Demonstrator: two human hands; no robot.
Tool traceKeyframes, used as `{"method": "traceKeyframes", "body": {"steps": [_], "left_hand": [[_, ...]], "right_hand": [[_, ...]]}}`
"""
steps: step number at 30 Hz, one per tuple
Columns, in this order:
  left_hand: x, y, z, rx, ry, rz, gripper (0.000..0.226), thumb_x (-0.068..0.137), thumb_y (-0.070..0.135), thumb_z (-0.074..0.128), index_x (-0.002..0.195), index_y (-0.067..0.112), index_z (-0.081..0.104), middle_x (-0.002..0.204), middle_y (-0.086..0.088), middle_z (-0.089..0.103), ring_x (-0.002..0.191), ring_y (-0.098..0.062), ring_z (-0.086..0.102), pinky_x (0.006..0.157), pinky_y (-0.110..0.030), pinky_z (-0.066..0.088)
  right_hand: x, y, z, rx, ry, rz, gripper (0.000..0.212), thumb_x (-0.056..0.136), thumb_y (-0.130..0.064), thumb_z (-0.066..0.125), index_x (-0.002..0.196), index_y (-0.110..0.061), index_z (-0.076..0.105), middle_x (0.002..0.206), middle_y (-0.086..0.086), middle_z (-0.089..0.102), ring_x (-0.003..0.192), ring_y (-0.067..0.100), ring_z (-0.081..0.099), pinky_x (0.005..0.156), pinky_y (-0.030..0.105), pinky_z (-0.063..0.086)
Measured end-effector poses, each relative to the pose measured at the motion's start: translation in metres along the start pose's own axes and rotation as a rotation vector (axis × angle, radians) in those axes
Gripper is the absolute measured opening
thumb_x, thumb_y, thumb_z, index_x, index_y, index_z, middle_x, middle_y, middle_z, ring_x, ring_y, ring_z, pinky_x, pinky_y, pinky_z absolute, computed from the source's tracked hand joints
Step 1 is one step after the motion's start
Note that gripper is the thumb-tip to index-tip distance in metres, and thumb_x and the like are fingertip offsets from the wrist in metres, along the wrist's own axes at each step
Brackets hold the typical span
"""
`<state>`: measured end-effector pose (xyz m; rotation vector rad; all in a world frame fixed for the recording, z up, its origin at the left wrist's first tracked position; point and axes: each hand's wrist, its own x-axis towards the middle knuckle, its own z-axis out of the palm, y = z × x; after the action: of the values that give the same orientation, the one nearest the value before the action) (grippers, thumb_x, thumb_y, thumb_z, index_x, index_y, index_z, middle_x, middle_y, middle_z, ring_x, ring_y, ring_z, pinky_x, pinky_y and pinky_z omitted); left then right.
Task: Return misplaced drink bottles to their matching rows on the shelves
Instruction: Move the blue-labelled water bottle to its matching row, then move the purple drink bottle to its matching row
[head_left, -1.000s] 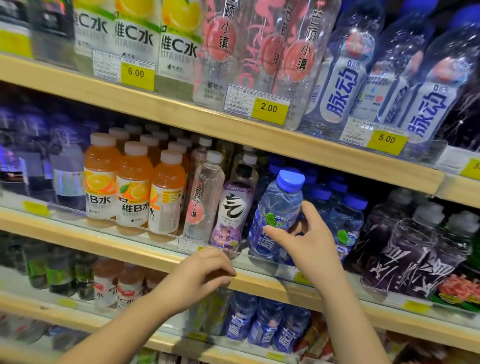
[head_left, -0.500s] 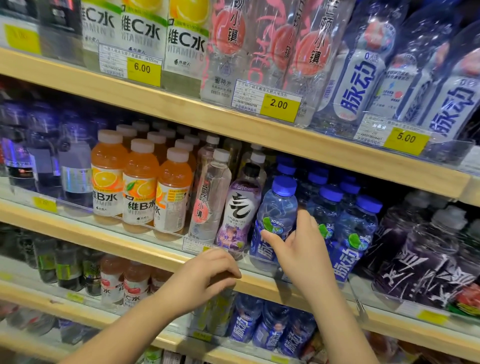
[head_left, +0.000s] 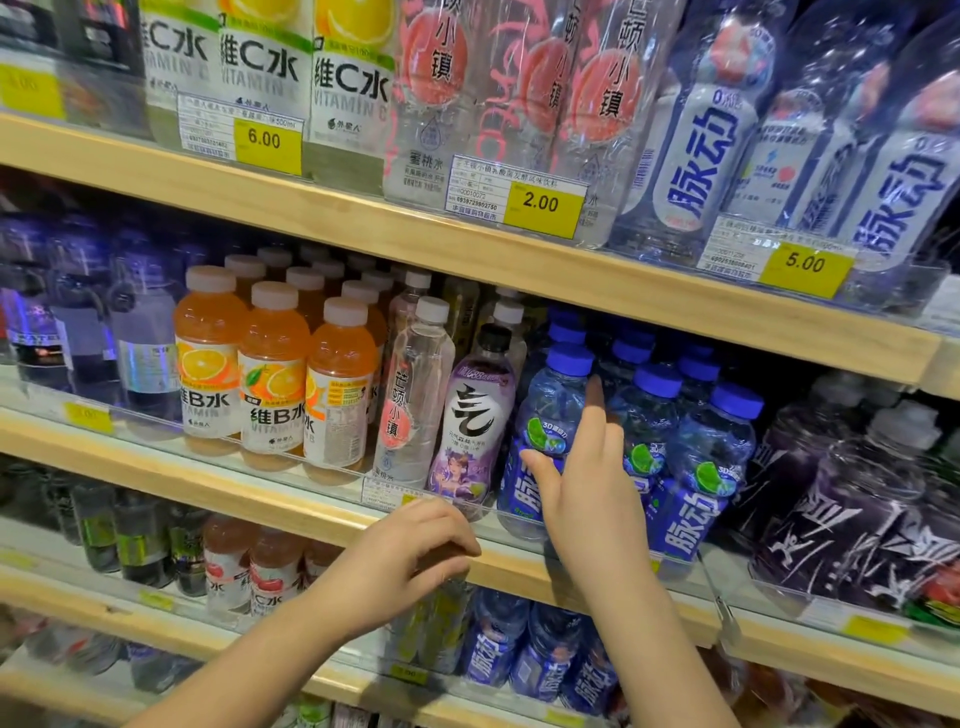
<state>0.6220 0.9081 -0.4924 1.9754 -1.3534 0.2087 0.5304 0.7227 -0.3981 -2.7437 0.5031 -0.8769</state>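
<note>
Looking at the middle shelf (head_left: 156, 469), I see the right hand (head_left: 587, 504) reaching into the centre of the frame, laid against a blue-capped bottle (head_left: 550, 410) that stands upright at the front of its row. The thumb (head_left: 537, 465) lies straight across the bottle's blue label and the index finger (head_left: 595, 400) points straight up along the bottle's right side, in the gap beside the next bottle. The other fingers are hidden behind the hand, so I read it as an unclenched hand touching the bottle rather than clasping it. Just to the right stand more blue-capped bottles (head_left: 719, 447) of the same kind, packed close together. Touching the bottle's left side is a purple-labelled bottle with a black cap (head_left: 475, 431), then a clear bottle with a pink peach label (head_left: 413, 405), and further left three rows of orange vitamin B drinks (head_left: 272, 384). The left hand (head_left: 405, 556) sits lower centre, curled into a loose fist against the wooden front edge of the same shelf, with nothing visible in it. Dark purple bottles (head_left: 841, 499) fill the right of the frame. On the shelf above, tall bottles stand behind yellow price tags, one reading 2.00 (head_left: 540, 203). On the shelf below, lower centre, stand more blue-labelled bottles (head_left: 540, 670).
</note>
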Motion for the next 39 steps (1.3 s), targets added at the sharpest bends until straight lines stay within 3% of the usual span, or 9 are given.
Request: {"method": "traceKeyframes", "body": {"steps": [2,6,12,18,23,27,33,37,39], "left_hand": [[0.000,0.000,0.000,0.001,-0.001,0.000,0.016,0.097,0.041,0.061,0.111,0.037,0.065,0.113,0.027,0.055,0.114,0.002,0.053,0.096,-0.023,0.047],[0.000,-0.001,0.000,0.007,0.001,0.002,0.016,0.096,0.042,0.060,0.111,0.037,0.064,0.113,0.027,0.055,0.114,0.001,0.053,0.096,-0.023,0.047],[-0.001,0.000,0.000,0.002,0.004,0.011,0.016,0.096,0.040,0.062,0.110,0.035,0.066,0.113,0.026,0.056,0.114,0.000,0.054,0.097,-0.023,0.046],[0.000,0.004,-0.002,0.002,0.006,0.015,0.016,0.096,0.040,0.061,0.110,0.034,0.066,0.112,0.025,0.056,0.114,0.000,0.054,0.097,-0.023,0.045],[-0.001,0.003,-0.012,0.025,-0.093,0.017,0.024,0.093,0.023,0.065,0.114,0.034,0.064,0.117,0.024,0.056,0.119,0.002,0.051,0.101,-0.021,0.042],[-0.007,-0.007,-0.037,0.122,-0.171,0.010,0.032,0.091,0.015,0.063,0.117,0.034,0.062,0.119,0.023,0.057,0.117,0.006,0.050,0.100,-0.021,0.043],[-0.018,-0.018,-0.044,-0.001,-0.043,-0.057,0.018,0.093,0.029,0.067,0.110,0.033,0.067,0.112,0.024,0.060,0.113,0.004,0.054,0.100,-0.023,0.045],[-0.022,-0.021,-0.037,-0.087,0.044,-0.052,0.017,0.090,0.024,0.070,0.105,0.032,0.069,0.108,0.023,0.062,0.111,-0.001,0.058,0.097,-0.025,0.046],[-0.023,-0.022,-0.036,-0.099,0.052,-0.042,0.017,0.091,0.024,0.070,0.105,0.032,0.068,0.108,0.023,0.062,0.110,0.000,0.058,0.096,-0.022,0.046]], "right_hand": [[0.001,0.000,0.001,-0.029,0.002,0.005,0.074,0.100,-0.057,0.048,0.151,-0.010,0.024,0.135,0.009,0.040,0.071,0.021,0.051,0.052,0.030,0.041],[0.001,0.000,0.003,-0.059,0.015,-0.001,0.078,0.100,-0.056,0.049,0.154,-0.007,0.021,0.156,0.011,0.029,0.075,0.027,0.065,0.049,0.029,0.038],[0.000,0.000,0.007,-0.098,0.032,-0.004,0.063,0.101,-0.054,0.048,0.142,-0.008,0.032,0.149,0.010,0.032,0.068,0.025,0.062,0.040,0.022,0.023],[-0.004,0.000,-0.002,-0.055,0.089,-0.067,0.065,0.101,-0.053,0.052,0.147,-0.017,0.023,0.149,0.007,0.030,0.076,0.024,0.064,0.048,0.029,0.037],[0.003,-0.012,-0.018,0.061,0.168,-0.162,0.062,0.100,-0.054,0.051,0.146,-0.021,0.028,0.141,0.005,0.036,0.072,0.022,0.064,0.054,0.035,0.051],[0.013,-0.026,-0.025,0.035,0.197,-0.233,0.059,0.099,-0.053,0.055,0.144,-0.017,0.041,0.129,0.004,0.044,0.068,0.021,0.061,0.052,0.030,0.042],[0.034,-0.055,-0.017,0.071,-0.011,-0.097,0.070,0.095,-0.064,0.057,0.143,-0.018,0.037,0.121,0.010,0.059,0.106,0.034,0.063,0.076,0.042,0.053],[0.042,-0.070,-0.011,0.017,-0.083,-0.017,0.064,0.089,-0.073,0.058,0.111,-0.014,0.051,0.093,0.005,0.057,0.094,0.031,0.062,0.067,0.039,0.048],[0.040,-0.072,-0.009,0.020,-0.058,0.003,0.062,0.087,-0.073,0.061,0.102,-0.014,0.049,0.093,0.006,0.057,0.090,0.031,0.062,0.068,0.040,0.050]]}}
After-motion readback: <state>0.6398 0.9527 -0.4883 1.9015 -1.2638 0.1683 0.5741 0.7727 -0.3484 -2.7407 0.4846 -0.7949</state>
